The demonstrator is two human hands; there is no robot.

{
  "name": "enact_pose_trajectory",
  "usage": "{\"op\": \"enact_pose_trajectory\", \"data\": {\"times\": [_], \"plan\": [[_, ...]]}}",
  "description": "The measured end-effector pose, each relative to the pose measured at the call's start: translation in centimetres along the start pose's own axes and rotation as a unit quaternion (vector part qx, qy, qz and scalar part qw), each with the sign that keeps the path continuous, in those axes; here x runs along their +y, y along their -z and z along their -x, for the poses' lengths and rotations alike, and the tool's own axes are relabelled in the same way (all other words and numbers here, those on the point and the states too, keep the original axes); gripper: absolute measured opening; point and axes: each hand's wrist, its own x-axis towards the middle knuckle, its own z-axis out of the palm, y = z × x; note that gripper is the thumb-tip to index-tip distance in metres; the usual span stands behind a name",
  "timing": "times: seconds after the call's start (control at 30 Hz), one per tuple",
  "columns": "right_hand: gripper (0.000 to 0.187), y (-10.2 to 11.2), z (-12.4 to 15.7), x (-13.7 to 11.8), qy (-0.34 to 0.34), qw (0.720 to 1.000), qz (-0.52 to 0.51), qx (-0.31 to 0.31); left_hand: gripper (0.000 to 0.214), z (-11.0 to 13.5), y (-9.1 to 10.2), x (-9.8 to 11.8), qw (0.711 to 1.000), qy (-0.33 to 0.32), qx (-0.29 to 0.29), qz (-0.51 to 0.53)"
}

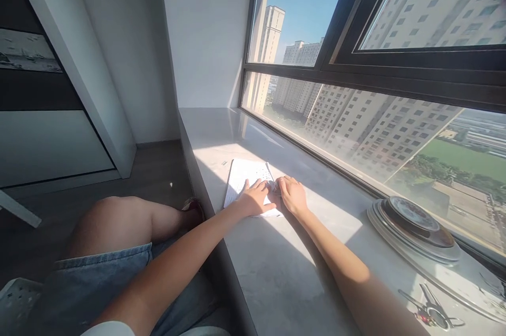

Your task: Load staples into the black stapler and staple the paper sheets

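Observation:
A white sheet or thin pad of paper (245,173) with dark handwriting lies in sunlight on the grey window sill (269,262). Flat across its lower part rests my left hand (255,199), fingers spread. My right hand (291,193) is at the paper's right edge, its fingers curled inward close to my left fingertips. Something small seems to be between the right fingers, but it is too small to name. Both hands cover part of the writing.
A stack of plates (415,228) stands on the sill at the right, by the window (356,80). Metal utensils (432,309) lie near it. My bent knee (114,220) is left of the sill's edge, and a white-and-dark cabinet (51,141) stands further left.

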Motion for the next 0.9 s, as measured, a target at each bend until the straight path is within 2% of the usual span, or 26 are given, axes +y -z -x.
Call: {"op": "enact_pose_trajectory", "data": {"times": [0.13,0.27,0.5,0.63,0.8,0.9], "plan": [[0.058,0.0,0.0,-0.2,0.011,0.999,0.032,-0.009,0.076,-0.6,-0.7,0.3,1.000,0.003,0.002,-0.007],[0.049,0.1,0.1,-0.7,0.043,0.991,0.124,-0.027,0.079,-1.3,-1.1,0.3,1.000,0.013,0.003,-0.007],[0.043,0.2,0.1,-1.9,0.048,0.973,0.219,-0.059,0.082,-0.5,-0.3,0.6,0.999,0.029,-0.020,-0.032],[0.044,-0.3,0.6,-2.3,0.071,0.962,0.258,-0.051,0.085,-0.5,-0.2,0.7,0.998,0.038,-0.028,-0.038],[0.044,-0.8,0.7,-2.6,0.094,0.963,0.245,-0.055,0.084,-0.5,-0.2,0.5,0.998,0.030,-0.029,-0.037],[0.046,0.0,0.1,-1.7,0.100,0.979,0.166,-0.057,0.090,-0.3,0.1,0.4,0.998,0.030,-0.039,-0.037]]}}
